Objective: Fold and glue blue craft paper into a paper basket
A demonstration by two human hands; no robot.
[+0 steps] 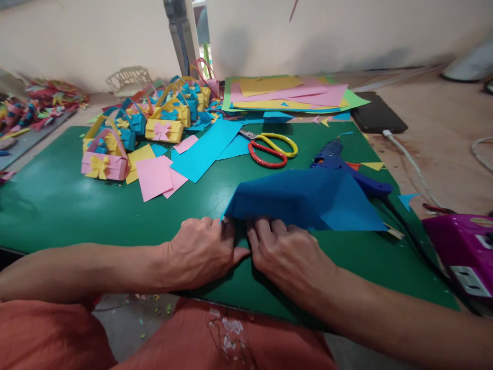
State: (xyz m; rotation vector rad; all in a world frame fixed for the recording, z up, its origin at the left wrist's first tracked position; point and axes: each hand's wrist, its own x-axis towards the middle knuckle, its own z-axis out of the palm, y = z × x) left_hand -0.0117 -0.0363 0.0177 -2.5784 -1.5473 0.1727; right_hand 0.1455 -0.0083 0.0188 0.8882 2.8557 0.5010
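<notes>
A sheet of blue paper (292, 198) rises in a curve from the green board, its near edge under my fingers. My left hand (204, 246) is closed on the paper's left corner, thumb stretched toward the right. Beside it, my right hand (283, 249) has its fingers bent and pressed on the near edge of the same sheet; the fingertips are partly hidden. Just beyond the paper lie scissors (273, 149) with one red and one yellow handle. A blue glue gun (335, 159) rests behind the sheet's right part.
Several small paper baskets (103, 159) stand at the back left of the green board (57, 205). Pink cards (154, 178) and blue strips (208, 149) lie mid-board. Behind are stacked coloured sheets (288, 92) and a phone (379, 112); a purple power box (460, 252) sits right.
</notes>
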